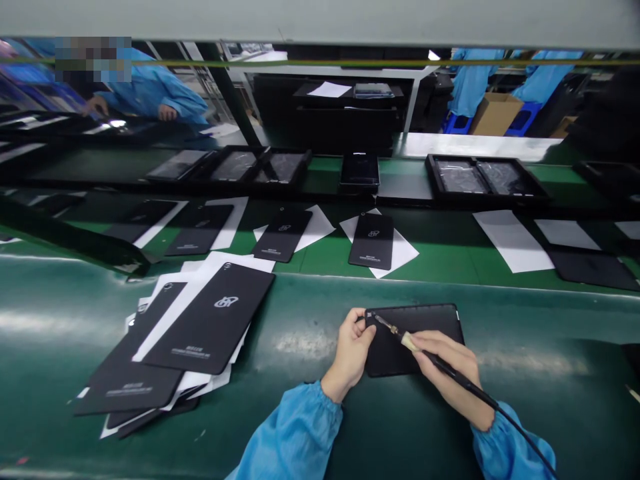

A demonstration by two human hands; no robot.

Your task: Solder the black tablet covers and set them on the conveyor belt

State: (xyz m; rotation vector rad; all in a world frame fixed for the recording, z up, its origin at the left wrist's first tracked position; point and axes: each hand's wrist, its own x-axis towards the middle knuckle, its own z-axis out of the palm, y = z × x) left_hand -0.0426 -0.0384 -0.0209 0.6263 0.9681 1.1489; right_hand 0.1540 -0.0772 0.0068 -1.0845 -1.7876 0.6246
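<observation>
My left hand point(350, 353) pinches the corner of the black cover point(393, 353) on the green table point(530, 413) while my right hand point(460, 360) grips the pen-shaped tool point(409, 341), so if that tool slips, its tip point(384, 323) could scratch the cover or poke my left hand.

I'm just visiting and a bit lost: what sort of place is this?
Probably an electronics assembly workshop. The right hand holds a corded, pen-shaped tool, perhaps a soldering iron, at a black cover; similar covers lie piled with white sheets; and another person in blue is at back left.
</observation>
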